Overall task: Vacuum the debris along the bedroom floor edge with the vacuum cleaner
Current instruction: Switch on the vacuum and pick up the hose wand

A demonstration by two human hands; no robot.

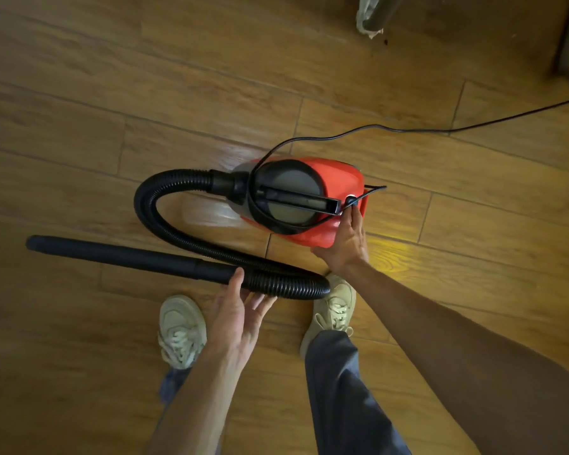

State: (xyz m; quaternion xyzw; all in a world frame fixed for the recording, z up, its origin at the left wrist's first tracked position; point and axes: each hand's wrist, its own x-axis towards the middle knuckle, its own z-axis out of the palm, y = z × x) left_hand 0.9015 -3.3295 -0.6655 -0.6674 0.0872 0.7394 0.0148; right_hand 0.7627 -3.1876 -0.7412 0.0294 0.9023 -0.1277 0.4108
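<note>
1 vacuum cleaner [335,188] | 2 hands: left grip [240,310] open under 1 wand [128,254] | right grip [345,238] open

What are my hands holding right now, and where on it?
Left hand cups the black vacuum wand where it joins the ribbed hose, not closed. Right hand rests on the red vacuum body's rear, at its switch.

From where I stand, nothing here can be read. The red vacuum cleaner [339,178] shows no brand name, label or number on its shell or black lid, and its hose [178,238], the shoes [181,330] and the wooden floor [112,93] carry no lettering either.
</note>
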